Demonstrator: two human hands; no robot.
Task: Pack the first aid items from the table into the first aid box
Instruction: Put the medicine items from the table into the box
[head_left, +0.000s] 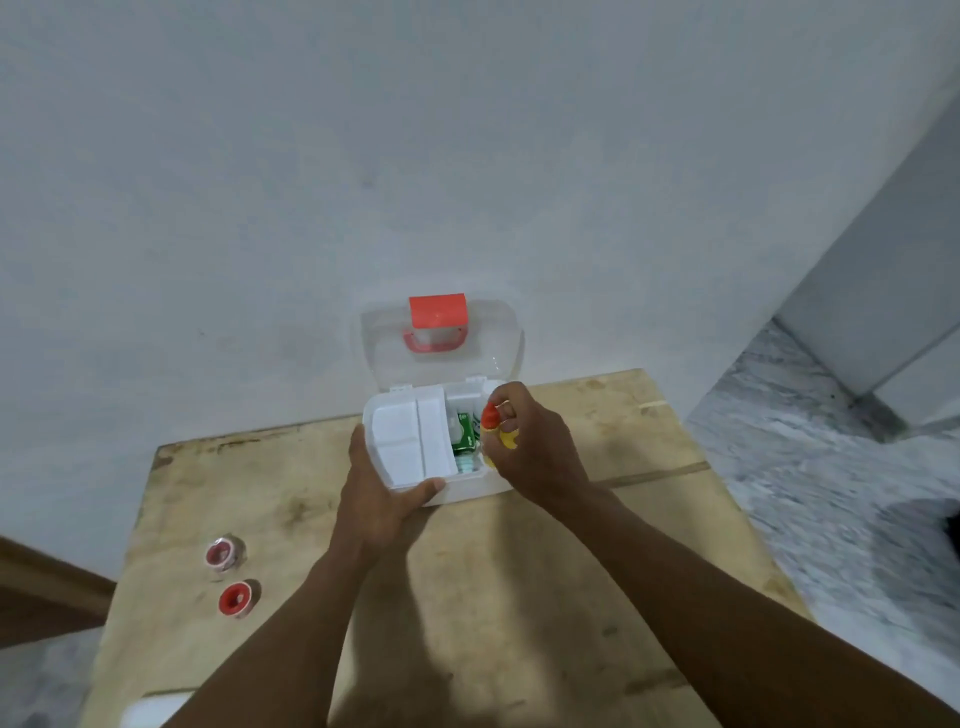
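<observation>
Box (457, 491) sits at the table's (597, 597) far edge; my left hand (382, 488) grips its near corner to steady it while my right hand (524, 447) lowers the bottle (491, 421) inside.

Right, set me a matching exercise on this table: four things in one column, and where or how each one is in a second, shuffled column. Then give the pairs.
Things
1. small bottle
2. two red-centred tape rolls
3. green packet
4. lid

Places or states
A. swung open, standing up at the back of the first aid box
B. lying on the table, down to the left, clear of the box
C. held in the right hand over the box's right side
D. already inside the box

Pairs: 1-C, 2-B, 3-D, 4-A

The left hand grips the box's near left corner.
</observation>
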